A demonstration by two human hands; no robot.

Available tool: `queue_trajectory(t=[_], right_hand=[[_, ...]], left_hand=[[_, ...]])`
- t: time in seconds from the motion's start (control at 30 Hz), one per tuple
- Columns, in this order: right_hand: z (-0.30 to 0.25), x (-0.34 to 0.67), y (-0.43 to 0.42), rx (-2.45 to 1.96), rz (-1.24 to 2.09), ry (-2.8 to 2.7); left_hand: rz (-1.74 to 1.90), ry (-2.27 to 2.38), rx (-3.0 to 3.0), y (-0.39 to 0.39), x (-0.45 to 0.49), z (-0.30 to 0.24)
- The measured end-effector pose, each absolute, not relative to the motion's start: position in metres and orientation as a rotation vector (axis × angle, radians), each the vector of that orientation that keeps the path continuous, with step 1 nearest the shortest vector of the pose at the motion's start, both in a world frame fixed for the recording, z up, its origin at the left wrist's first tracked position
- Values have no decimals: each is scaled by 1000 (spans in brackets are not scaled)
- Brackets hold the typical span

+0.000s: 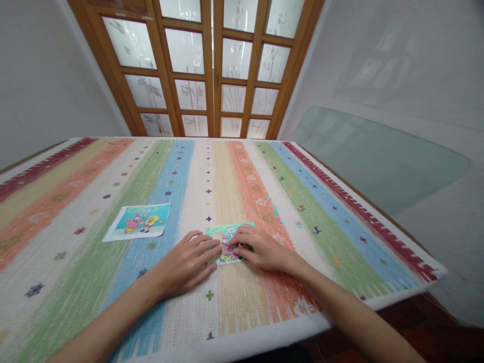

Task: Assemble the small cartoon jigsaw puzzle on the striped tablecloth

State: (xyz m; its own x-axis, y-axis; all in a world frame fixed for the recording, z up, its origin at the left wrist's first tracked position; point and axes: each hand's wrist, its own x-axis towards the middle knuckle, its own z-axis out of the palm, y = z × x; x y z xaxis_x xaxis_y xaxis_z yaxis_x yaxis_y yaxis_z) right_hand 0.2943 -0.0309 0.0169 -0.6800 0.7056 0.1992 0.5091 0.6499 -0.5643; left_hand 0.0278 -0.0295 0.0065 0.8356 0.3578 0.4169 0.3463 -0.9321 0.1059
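Note:
A small, partly assembled jigsaw puzzle [226, 233] with a cartoon picture lies on the striped tablecloth [113, 282] near the front middle. My left hand [187, 262] rests flat with fingers stretched out, its fingertips at the puzzle's left edge. My right hand [260, 248] lies over the puzzle's right part, fingers pressing down on the pieces. A printed cartoon reference picture [138, 221] lies flat to the left, apart from both hands. A few loose teal and pink puzzle pieces [277, 214] are scattered just right of the puzzle.
The table's front edge [264, 343] runs close below my forearms and its right edge [378, 222] slants away. Wooden doors with frosted glass panes [212, 70] stand behind the table. A glass sheet [378, 156] leans on the wall at right.

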Motion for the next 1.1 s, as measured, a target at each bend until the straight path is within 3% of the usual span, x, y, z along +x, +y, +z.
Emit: queue_trajectory(t=[0.6, 1.1], right_hand=[[4, 284, -39, -999, 443, -2506], [6, 287, -39, -915, 423, -2542]], left_hand=[[819, 553, 2976, -29, 25, 9], [632, 490, 2960, -32, 28, 11]])
